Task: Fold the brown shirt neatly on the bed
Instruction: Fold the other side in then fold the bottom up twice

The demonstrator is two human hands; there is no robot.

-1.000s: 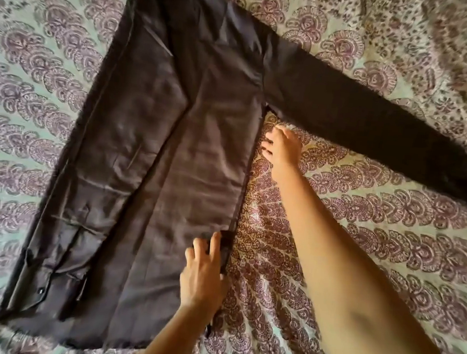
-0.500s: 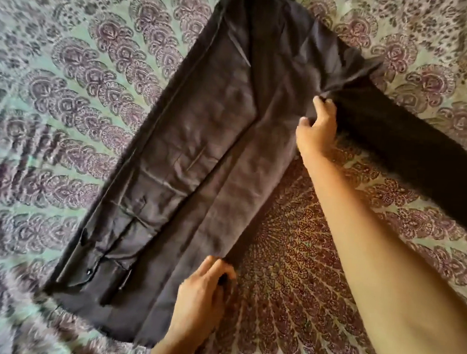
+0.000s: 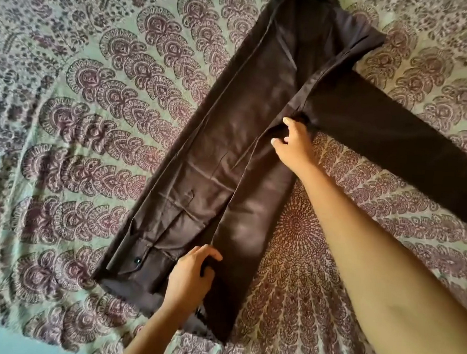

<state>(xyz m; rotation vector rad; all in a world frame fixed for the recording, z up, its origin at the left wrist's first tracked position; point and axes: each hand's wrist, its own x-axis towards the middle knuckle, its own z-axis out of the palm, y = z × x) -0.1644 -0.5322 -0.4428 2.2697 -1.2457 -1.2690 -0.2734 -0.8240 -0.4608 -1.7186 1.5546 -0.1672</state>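
Our left hand (image 3: 189, 277) curls its fingers around a folded edge of the brown shirt (image 3: 228, 154) near the hem. Our right hand (image 3: 293, 145) pinches cloth at the underarm (the sleeve (image 3: 385, 133) lies just beyond those fingertips). The shirt lies flat on the patterned bedspread (image 3: 91, 108).

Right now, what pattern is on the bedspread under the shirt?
The bedspread has purple fan motifs on pale green; head view.

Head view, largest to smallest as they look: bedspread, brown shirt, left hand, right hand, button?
1. bedspread
2. brown shirt
3. left hand and right hand: near alike, left nearer the camera, so unranked
4. button
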